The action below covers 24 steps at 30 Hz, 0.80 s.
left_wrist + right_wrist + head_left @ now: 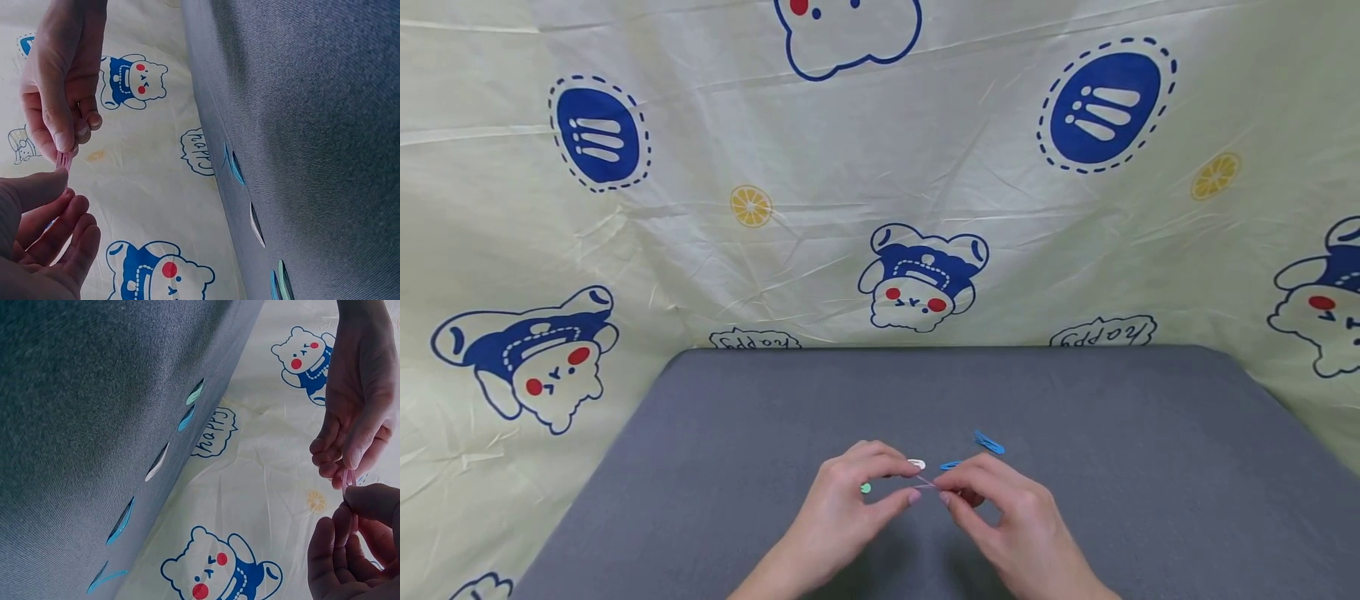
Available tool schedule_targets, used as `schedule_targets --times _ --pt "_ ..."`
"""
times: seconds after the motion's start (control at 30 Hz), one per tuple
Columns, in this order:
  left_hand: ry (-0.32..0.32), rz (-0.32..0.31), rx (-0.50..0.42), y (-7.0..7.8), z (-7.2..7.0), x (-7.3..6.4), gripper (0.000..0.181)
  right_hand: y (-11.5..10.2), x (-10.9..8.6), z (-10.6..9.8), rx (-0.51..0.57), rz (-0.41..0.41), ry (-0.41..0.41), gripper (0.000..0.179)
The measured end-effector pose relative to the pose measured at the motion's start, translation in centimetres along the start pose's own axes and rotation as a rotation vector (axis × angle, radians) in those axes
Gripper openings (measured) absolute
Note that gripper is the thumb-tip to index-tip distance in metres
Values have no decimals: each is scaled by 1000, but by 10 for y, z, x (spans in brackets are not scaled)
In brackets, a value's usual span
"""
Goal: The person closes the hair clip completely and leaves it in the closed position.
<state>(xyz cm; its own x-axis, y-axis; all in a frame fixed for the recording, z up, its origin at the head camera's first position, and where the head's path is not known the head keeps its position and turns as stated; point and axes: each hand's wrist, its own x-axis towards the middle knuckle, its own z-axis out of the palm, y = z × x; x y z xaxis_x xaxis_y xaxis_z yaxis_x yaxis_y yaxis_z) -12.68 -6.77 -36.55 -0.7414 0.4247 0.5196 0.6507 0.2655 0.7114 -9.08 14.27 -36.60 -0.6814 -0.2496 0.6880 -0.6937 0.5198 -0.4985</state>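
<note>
A slim pink snap hair clip is held up between both hands, its two strips spread into a narrow V toward the left in the head view. My right hand pinches one end between thumb and forefinger. At the other end, my left hand has its thumb and forefinger on the strips. The left wrist view shows the pink clip with fingertips covering both its ends. The remaining left fingers are loosely bent below it.
On the grey table beyond the hands lie more clips: a white clip, a green clip partly behind the left hand, and a blue clip. Farther back, another blue clip has its strips apart. A printed cloth hangs behind.
</note>
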Motion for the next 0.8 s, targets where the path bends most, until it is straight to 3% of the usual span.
schedule_targets --times 0.47,0.67,0.8 --pt "120 154 6 -4 7 -1 12 -2 -2 7 -15 20 44 41" --pt "139 175 -10 -6 9 -1 16 -1 -4 9 -16 69 66 38" --pt "143 186 -40 -5 9 -1 17 4 -5 11 45 52 90 34"
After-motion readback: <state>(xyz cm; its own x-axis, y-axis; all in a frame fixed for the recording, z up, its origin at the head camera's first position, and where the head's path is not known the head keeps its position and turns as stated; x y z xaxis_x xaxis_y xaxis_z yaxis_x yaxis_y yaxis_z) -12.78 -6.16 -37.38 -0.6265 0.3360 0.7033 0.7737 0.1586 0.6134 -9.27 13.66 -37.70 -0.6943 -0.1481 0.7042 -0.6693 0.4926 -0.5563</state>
